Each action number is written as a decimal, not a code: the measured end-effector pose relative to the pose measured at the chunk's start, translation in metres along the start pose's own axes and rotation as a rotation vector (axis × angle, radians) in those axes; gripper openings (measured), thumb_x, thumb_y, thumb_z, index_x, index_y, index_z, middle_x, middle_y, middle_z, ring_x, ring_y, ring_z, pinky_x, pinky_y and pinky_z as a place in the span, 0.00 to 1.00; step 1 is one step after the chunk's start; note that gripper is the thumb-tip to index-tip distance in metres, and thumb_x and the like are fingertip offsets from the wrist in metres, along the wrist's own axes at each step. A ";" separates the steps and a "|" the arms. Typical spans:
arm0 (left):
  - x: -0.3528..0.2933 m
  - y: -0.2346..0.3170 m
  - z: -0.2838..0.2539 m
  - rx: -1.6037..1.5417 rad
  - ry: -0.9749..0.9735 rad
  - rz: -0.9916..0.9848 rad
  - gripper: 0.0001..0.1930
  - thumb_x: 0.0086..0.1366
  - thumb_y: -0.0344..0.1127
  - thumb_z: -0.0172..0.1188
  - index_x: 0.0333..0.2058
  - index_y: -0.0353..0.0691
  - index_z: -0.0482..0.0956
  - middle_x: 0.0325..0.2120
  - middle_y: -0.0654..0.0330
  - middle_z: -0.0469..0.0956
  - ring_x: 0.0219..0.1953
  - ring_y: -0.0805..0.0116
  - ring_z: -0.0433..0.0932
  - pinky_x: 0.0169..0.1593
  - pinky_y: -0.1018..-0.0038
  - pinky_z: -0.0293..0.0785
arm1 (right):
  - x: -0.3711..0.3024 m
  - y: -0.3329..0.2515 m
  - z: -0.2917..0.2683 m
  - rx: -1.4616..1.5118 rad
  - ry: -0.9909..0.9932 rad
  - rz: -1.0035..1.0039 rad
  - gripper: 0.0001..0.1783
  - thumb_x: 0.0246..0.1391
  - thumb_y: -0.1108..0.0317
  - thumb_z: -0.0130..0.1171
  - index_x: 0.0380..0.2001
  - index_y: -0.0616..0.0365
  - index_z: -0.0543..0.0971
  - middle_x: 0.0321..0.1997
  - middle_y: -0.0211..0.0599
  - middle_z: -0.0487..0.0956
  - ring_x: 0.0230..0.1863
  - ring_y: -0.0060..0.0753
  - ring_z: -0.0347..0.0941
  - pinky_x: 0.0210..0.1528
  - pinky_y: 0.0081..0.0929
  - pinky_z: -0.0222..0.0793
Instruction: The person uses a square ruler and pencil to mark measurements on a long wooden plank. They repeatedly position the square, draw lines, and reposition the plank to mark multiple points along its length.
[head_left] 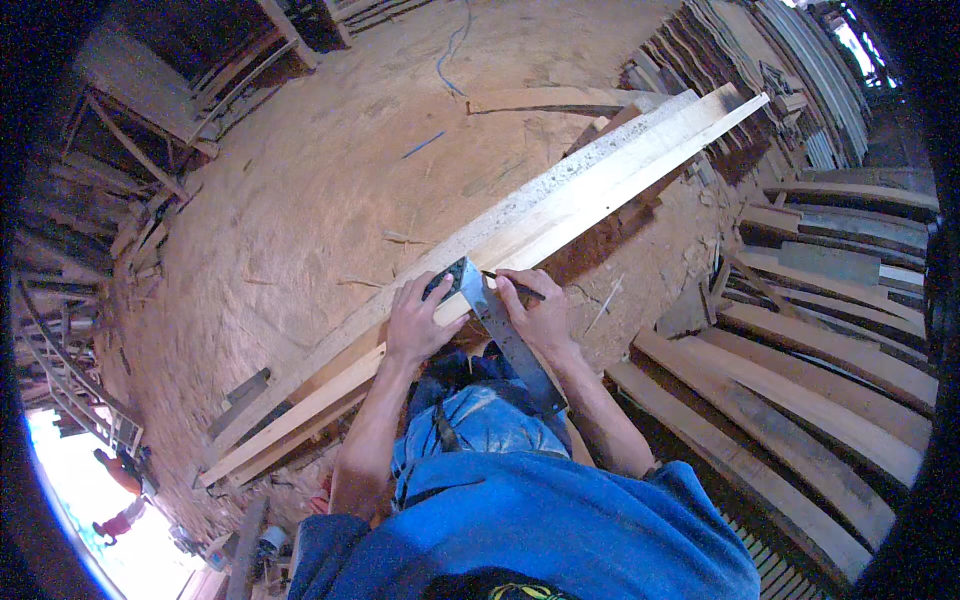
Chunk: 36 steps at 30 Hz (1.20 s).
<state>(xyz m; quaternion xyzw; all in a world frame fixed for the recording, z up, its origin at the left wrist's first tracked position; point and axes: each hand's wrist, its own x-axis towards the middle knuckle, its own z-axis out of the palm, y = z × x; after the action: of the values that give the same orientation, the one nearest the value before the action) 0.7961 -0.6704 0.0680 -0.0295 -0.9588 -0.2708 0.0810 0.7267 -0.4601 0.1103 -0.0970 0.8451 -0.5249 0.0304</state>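
Observation:
A long pale board (620, 190) runs diagonally in front of me, from lower left to upper right. Across it lies a try square with a metal blade (515, 350), its dark stock against the board's far side. My left hand (415, 325) is closed around the stock and the board's edge, pinning the square there. Beside the blade, my right hand (540, 318) pinches a thin dark pencil (520, 286). The pencil's tip is close to the blade's upper end; whether it touches the wood I cannot tell.
Stacked planks (790, 370) fill the right side, with more rough boards (700, 60) at the upper right. Wooden frames (150, 90) stand at the upper left. A blue cord (447, 70) lies on the dusty floor (290, 200). A person (122, 475) is outside at the lower left.

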 end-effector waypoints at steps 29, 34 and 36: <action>-0.020 -0.009 -0.027 -0.050 -0.043 0.032 0.48 0.50 0.50 0.76 0.66 0.39 0.62 0.63 0.44 0.64 0.67 0.44 0.60 0.68 0.50 0.57 | -0.119 0.020 -0.024 -0.215 0.276 0.228 0.12 0.63 0.66 0.54 0.47 0.58 0.79 0.38 0.53 0.84 0.42 0.58 0.81 0.46 0.47 0.74; -0.019 -0.030 -0.017 -0.212 -0.257 -0.059 0.37 0.50 0.42 0.76 0.57 0.35 0.74 0.47 0.47 0.78 0.50 0.48 0.77 0.56 0.58 0.72 | -0.208 0.057 -0.063 -0.338 0.632 0.342 0.11 0.70 0.63 0.51 0.41 0.60 0.70 0.28 0.47 0.81 0.30 0.43 0.82 0.32 0.40 0.73; -0.015 -0.029 -0.010 -0.215 -0.265 -0.032 0.34 0.49 0.41 0.76 0.54 0.34 0.76 0.45 0.47 0.79 0.47 0.49 0.79 0.53 0.59 0.75 | -0.232 0.043 -0.073 -0.253 0.712 0.436 0.11 0.70 0.62 0.51 0.39 0.59 0.68 0.26 0.45 0.79 0.26 0.37 0.80 0.29 0.38 0.73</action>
<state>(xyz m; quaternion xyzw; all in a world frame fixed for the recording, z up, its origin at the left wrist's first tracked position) 0.8090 -0.7008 0.0588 -0.0584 -0.9268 -0.3670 -0.0541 0.9372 -0.3315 0.0930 0.2678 0.8612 -0.3993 -0.1650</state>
